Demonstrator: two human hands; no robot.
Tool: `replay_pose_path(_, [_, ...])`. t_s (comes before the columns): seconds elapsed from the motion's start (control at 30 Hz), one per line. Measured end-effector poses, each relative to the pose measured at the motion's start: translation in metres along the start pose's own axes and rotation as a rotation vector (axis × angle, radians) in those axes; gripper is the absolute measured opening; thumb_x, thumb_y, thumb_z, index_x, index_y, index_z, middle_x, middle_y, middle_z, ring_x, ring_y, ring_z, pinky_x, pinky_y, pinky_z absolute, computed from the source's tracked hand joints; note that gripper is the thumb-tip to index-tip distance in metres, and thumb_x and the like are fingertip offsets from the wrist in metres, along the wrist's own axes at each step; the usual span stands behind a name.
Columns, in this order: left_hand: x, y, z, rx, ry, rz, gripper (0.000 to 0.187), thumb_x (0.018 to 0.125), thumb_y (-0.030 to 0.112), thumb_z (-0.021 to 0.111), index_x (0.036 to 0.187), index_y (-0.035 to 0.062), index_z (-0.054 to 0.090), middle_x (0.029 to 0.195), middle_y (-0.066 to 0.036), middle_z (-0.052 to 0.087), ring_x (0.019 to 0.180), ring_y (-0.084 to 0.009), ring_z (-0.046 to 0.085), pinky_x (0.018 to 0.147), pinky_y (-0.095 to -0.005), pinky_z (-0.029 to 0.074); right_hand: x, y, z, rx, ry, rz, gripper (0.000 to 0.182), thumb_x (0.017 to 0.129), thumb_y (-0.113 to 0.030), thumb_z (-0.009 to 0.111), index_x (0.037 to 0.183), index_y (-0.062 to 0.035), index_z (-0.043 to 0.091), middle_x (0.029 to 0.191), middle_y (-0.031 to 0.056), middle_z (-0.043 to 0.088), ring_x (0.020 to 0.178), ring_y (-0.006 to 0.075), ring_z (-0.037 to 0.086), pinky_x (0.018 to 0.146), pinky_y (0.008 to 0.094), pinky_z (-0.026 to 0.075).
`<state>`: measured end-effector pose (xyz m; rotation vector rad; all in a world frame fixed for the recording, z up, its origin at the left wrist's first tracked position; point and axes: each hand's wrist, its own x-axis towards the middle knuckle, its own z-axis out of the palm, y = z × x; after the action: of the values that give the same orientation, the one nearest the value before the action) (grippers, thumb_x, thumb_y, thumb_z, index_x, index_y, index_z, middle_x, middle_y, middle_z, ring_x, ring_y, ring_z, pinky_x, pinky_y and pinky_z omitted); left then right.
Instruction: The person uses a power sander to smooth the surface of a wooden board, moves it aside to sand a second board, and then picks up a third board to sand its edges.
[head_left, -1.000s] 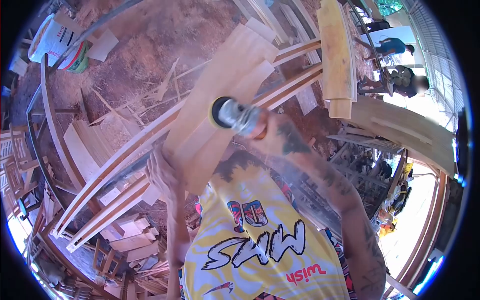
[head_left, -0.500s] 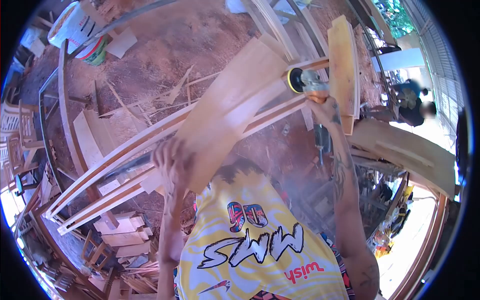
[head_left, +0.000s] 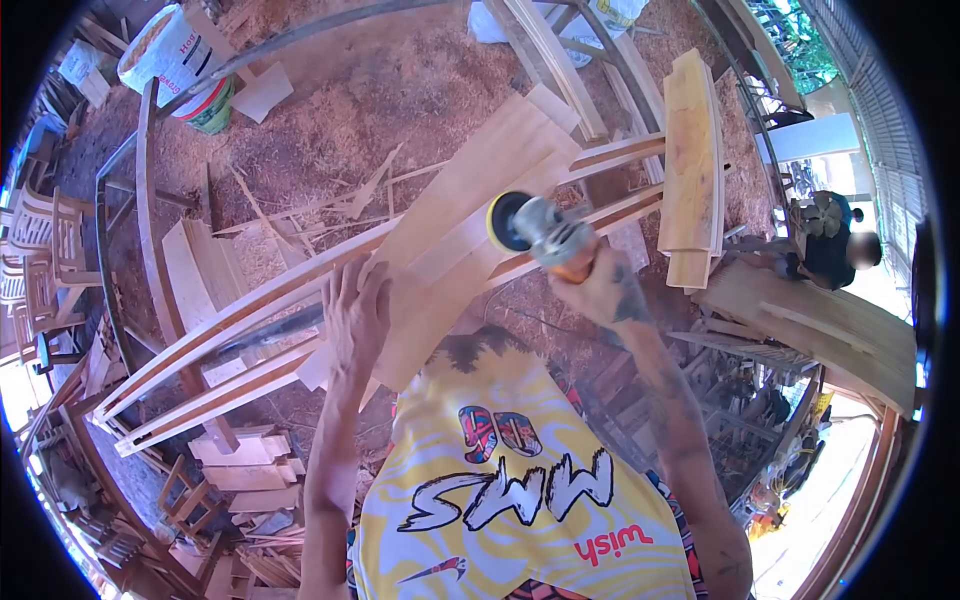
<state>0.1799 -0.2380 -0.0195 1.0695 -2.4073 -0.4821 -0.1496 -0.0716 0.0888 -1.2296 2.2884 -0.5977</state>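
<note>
Our right hand [head_left: 588, 278], wrapped around the sander [head_left: 552, 236], has come back from the far end of the board [head_left: 470, 205] to its middle, so we're over a nearer stretch; pad contact we can't tell. Our right forearm angles inward; our left hand [head_left: 356, 312] lies fingers apart on the board, across wooden rails [head_left: 250, 302].

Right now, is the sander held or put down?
Held: the right hand grips the sander behind its round pad. Whether it runs, I cannot tell.

Wood shavings [head_left: 340, 85] cover the floor [head_left: 530, 312]. A white printed sack [head_left: 160, 52] is located at upper left; slatted chairs [head_left: 38, 226], at far left; a co-worker [head_left: 828, 250], at far right.
</note>
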Motion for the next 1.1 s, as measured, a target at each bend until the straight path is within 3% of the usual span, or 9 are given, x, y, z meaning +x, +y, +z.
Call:
replay_pose_path(0.13, [-0.012, -0.006, 0.013, 0.09, 0.129, -0.158, 0.038, 0.102, 0.017, 0.072, 0.138, 0.007, 0.07, 0.14, -0.017, 0.068, 0.131, -0.0396, 0.062, 0.114, -0.055, 0.045, -0.003, -0.008, 0.043, -0.041, -0.144, -0.093, 0.054, 0.082, -0.035, 0.091, 0.119, 0.0006, 0.072, 0.099, 0.0269, 0.078, 0.097, 0.0491, 0.077, 0.085, 0.0531, 0.063])
replay_pose_path(0.33, [-0.019, -0.018, 0.02, 0.116, 0.02, -0.328, 0.042, 0.106, 0.026, 0.066, 0.143, 0.0054, 0.066, 0.14, -0.017, 0.068, 0.129, -0.0401, 0.062, 0.11, -0.055, 0.046, 0.008, -0.011, 0.05, -0.14, -0.191, -0.097, 0.064, 0.08, -0.04, 0.093, 0.124, 0.0008, 0.07, 0.097, 0.0275, 0.078, 0.097, 0.0488, 0.077, 0.085, 0.0533, 0.063])
replay_pose_path(0.57, [-0.003, -0.01, 0.012, 0.07, -0.07, -0.331, 0.028, 0.108, 0.024, 0.061, 0.128, 0.0056, 0.068, 0.123, -0.016, 0.068, 0.118, -0.0382, 0.064, 0.096, -0.0532, 0.052, 0.067, 0.046, -0.007, -0.223, -0.014, 0.095, 0.061, 0.079, -0.035, 0.092, 0.119, 0.0062, 0.071, 0.107, 0.0296, 0.079, 0.108, 0.0459, 0.078, 0.092, 0.0502, 0.063])
replay_pose_path(0.77, [0.002, -0.011, 0.009, 0.06, -0.105, -0.324, 0.02, 0.108, 0.021, 0.058, 0.116, 0.0052, 0.067, 0.111, -0.016, 0.067, 0.11, -0.0388, 0.064, 0.09, -0.0537, 0.053, 0.09, 0.08, -0.021, -0.231, 0.163, 0.208, 0.057, 0.079, -0.037, 0.092, 0.114, 0.0054, 0.075, 0.103, 0.0261, 0.08, 0.102, 0.0406, 0.081, 0.087, 0.0492, 0.062])
replay_pose_path(0.87, [0.004, -0.009, 0.011, 0.051, -0.095, -0.305, 0.02, 0.108, 0.021, 0.058, 0.117, 0.0049, 0.066, 0.11, -0.016, 0.067, 0.11, -0.0387, 0.064, 0.088, -0.0537, 0.053, 0.075, 0.05, 0.0, -0.161, 0.072, 0.118, 0.058, 0.08, -0.036, 0.092, 0.117, 0.0048, 0.074, 0.103, 0.0256, 0.08, 0.101, 0.0392, 0.082, 0.085, 0.0489, 0.062])
replay_pose_path(1.0, [0.003, -0.01, 0.008, 0.058, -0.117, -0.316, 0.022, 0.109, 0.021, 0.057, 0.12, 0.0044, 0.066, 0.112, -0.016, 0.068, 0.111, -0.0393, 0.065, 0.087, -0.0545, 0.053, 0.041, -0.021, 0.03, -0.081, -0.051, 0.062, 0.051, 0.081, -0.027, 0.092, 0.117, 0.0037, 0.072, 0.104, 0.0275, 0.08, 0.101, 0.0441, 0.081, 0.085, 0.0489, 0.064])
replay_pose_path(1.1, [0.006, -0.007, 0.006, 0.025, -0.151, -0.325, 0.024, 0.109, 0.021, 0.056, 0.123, 0.0037, 0.066, 0.115, -0.017, 0.068, 0.112, -0.0401, 0.065, 0.088, -0.0557, 0.053, 0.019, -0.033, 0.057, -0.082, -0.164, -0.015, 0.05, 0.081, -0.023, 0.092, 0.12, 0.0009, 0.072, 0.109, 0.0264, 0.079, 0.101, 0.0447, 0.08, 0.086, 0.0484, 0.064])
